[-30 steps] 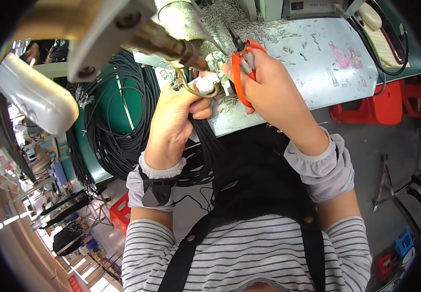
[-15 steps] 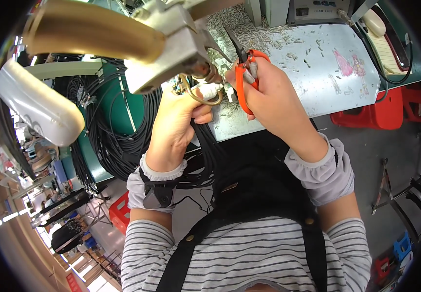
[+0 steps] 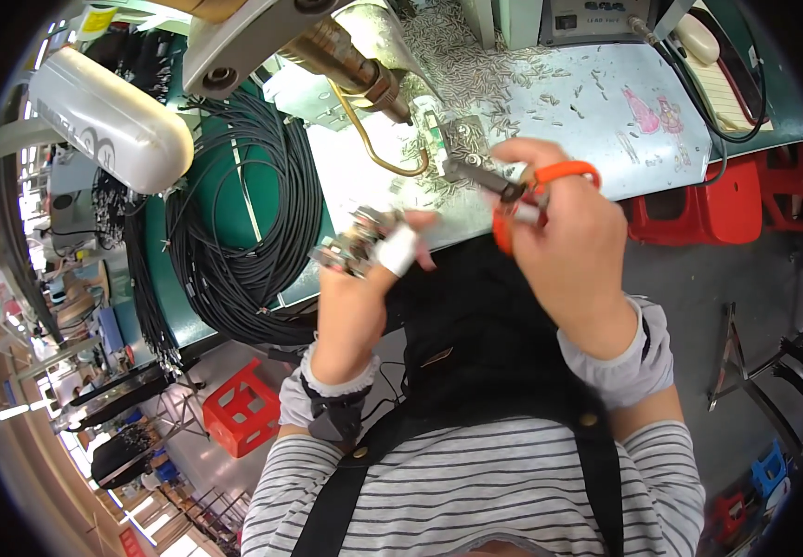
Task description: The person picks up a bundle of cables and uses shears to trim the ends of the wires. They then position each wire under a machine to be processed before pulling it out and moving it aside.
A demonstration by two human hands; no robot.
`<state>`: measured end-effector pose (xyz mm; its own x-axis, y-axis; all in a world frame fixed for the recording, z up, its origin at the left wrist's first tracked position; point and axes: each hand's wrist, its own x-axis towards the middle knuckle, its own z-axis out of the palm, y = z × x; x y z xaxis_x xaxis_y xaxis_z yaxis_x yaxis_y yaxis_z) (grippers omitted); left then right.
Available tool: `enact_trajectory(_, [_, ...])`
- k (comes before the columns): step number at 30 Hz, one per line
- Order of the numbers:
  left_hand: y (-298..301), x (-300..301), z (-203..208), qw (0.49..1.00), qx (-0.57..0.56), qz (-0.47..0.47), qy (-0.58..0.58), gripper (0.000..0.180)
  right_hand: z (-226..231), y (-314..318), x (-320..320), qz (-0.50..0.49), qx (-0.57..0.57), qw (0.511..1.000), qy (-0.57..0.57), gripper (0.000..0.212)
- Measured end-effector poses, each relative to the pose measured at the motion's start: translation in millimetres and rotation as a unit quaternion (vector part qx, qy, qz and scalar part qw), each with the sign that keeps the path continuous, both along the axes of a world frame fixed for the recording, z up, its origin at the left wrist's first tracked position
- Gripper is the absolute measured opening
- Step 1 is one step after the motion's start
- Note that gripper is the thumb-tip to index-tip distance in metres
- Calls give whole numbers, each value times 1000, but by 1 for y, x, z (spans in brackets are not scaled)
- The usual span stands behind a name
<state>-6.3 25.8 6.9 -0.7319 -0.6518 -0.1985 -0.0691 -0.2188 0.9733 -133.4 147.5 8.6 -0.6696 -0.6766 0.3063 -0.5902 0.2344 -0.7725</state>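
Note:
My left hand [image 3: 357, 295], with a white wrap on one digit, is closed around a cluster of small metal-ended pieces [image 3: 350, 243] that look like cable connectors; motion smears them. It is near the front edge of the metal-topped bench. My right hand [image 3: 573, 232] grips red-handled snips [image 3: 564, 171], their dark blades [image 3: 476, 176] pointing left toward a small fixture [image 3: 434, 139]. Above that fixture stands the metal nozzle of a bench machine [image 3: 373, 88], with a curved brass rod [image 3: 364, 139] beside it. Both hands are off the machine.
Coiled black cables [image 3: 243, 232] lie on the green mat to the left. Many small metal pins [image 3: 462, 56] are strewn over the metal plate [image 3: 578, 111]. A white lamp head [image 3: 113, 121] hangs at the upper left. Red stools [image 3: 703, 204] stand by the bench.
My left hand has dropped back from beneath the nozzle, toward me. My right hand with the snips has moved right and down, its blades swinging to the left. The view has shifted.

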Motion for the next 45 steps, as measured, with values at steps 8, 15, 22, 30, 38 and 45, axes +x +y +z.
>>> enact_trajectory(8, [12, -1, 5, 980, 190, -60, 24, 18, -20, 0, 16, 79, -50, 982, -162, 23])
enact_trajectory(15, [15, 0, 12, 991, 130, -42, 0, 16, -25, 3, 14, 85, -152, 955, 242, 32])
enact_trajectory(22, [17, 3, 6, 996, 59, 15, -58, 17, -38, -2, 21, 74, -193, 973, 104, 29])
enact_trajectory(30, [20, 1, 3, 997, 78, 9, -25, 16, -38, -1, 23, 96, -142, 985, -25, 20])
enact_trajectory(38, [18, 4, 4, 991, 117, 14, -55, 14, -31, 3, 20, 119, -138, 973, -143, 13])
enact_trajectory(45, [25, 6, 1, 999, 17, 47, -19, 15, -10, 17, 18, 132, 177, 966, -131, 28])
